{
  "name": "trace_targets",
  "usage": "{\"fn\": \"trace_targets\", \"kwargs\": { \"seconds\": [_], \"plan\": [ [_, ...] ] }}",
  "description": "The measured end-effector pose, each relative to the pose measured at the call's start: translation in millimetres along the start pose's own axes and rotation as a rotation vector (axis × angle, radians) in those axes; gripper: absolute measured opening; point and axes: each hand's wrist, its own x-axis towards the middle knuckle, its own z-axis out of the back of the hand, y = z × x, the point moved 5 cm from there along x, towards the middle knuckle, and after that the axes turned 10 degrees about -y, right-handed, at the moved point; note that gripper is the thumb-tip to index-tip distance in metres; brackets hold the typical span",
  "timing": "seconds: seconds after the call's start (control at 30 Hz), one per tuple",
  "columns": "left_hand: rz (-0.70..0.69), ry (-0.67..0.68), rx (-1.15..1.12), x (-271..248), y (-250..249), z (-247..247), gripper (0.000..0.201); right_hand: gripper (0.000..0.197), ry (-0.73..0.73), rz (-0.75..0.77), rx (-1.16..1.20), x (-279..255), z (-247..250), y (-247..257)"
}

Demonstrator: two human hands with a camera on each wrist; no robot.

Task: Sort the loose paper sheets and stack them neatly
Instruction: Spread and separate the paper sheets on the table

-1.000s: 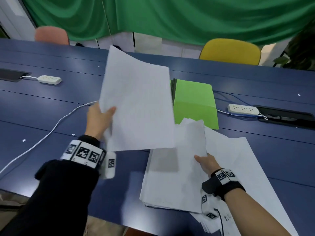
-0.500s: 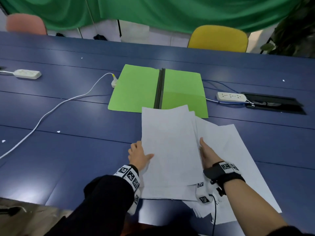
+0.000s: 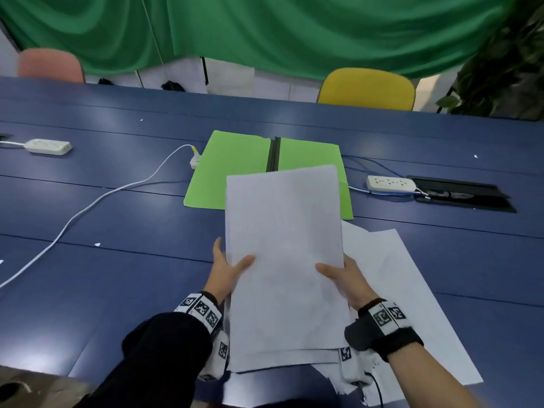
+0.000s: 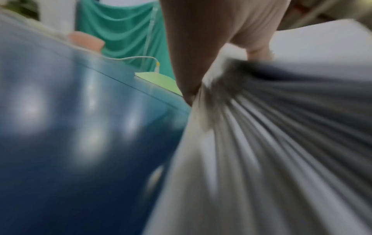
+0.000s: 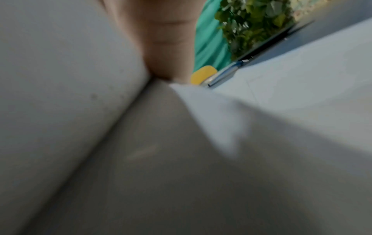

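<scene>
A thick stack of white paper sheets (image 3: 285,254) is lifted off the blue table (image 3: 117,225), held by both side edges. My left hand (image 3: 228,270) grips its left edge, thumb on top. On the right edge, my right hand (image 3: 343,275) grips the same way. Blurred layered sheet edges (image 4: 271,143) fan out below my left hand (image 4: 201,52) in the left wrist view. The right wrist view shows my right hand (image 5: 167,47) against the stack (image 5: 60,79). More loose white sheets (image 3: 391,275) lie on the table, to the right and beneath.
An open green folder (image 3: 235,169) lies just beyond the stack. A white cable (image 3: 97,201) crosses the table's left part, with power strips at the left (image 3: 48,146) and right (image 3: 390,183). A black floor-box hatch (image 3: 465,197) sits right. Yellow (image 3: 366,89) and pink (image 3: 50,66) chairs stand behind.
The sheet my left hand held up was laid onto the pile. Both hands then closed on the pile's sides and raised it, squared, toward the green folder.
</scene>
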Motion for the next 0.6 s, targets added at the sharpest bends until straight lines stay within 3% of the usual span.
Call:
{"fn": "trace_targets", "kwargs": {
  "seconds": [0.07,0.13,0.23,0.33,0.5,0.6],
  "plan": [
    [-0.173,-0.08,-0.069,-2,-38,3,0.056,0.032,-0.007,0.114,0.047,-7,-3,28],
    [-0.373,-0.197,-0.083,-10,-80,3,0.037,0.033,-0.03,0.26,0.059,-15,-11,64],
    [-0.609,-0.313,-0.149,-26,-126,0,0.033,0.03,-0.099,0.415,0.098,-26,-24,111],
    [-0.711,-0.322,-0.25,-34,-149,0,0.031,0.034,-0.153,0.482,0.158,-33,-33,137],
    [-0.663,-0.326,-0.291,-33,-136,15,0.04,0.043,-0.161,0.466,0.181,-33,-35,132],
    [-0.64,-0.316,-0.256,-30,-122,18,0.043,0.031,-0.162,0.404,0.139,-28,-40,114]
  ]
}}
